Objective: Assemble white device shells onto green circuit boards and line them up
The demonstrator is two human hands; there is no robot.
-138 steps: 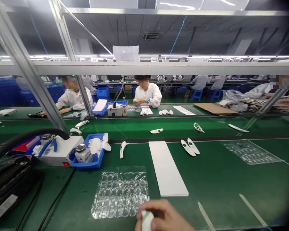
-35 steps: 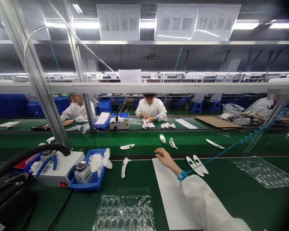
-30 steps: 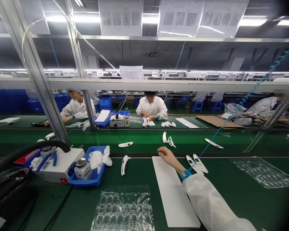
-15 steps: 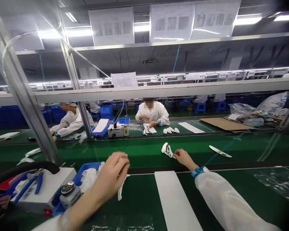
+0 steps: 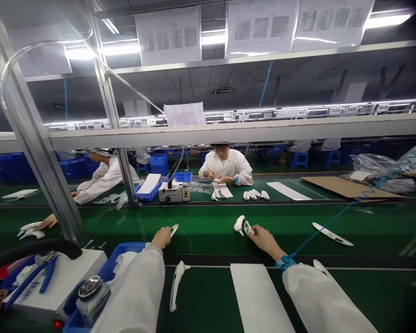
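Note:
My left hand (image 5: 161, 237) rests on the far green belt, its fingers closed around a slim white plastic part (image 5: 174, 230) whose tip sticks out past them. My right hand (image 5: 263, 240) lies on the same belt, fingertips touching a curved white plastic part (image 5: 248, 228). A rounder white part (image 5: 239, 225) sits just beyond it. Another curved white part (image 5: 176, 284) lies on the green mat below my left forearm. A long white part (image 5: 332, 234) lies on the belt to the right.
A white board (image 5: 258, 296) lies on the mat between my arms. At left stand a white machine (image 5: 58, 286), a metal-capped bottle (image 5: 92, 296) and a blue tray (image 5: 123, 247). A co-worker's hand (image 5: 46, 223) reaches white parts beyond an aluminium post (image 5: 38, 129).
Both my hands have moved forward onto the far belt. My left hand has closed on the slim white part there, and my right fingertips now touch the curved part.

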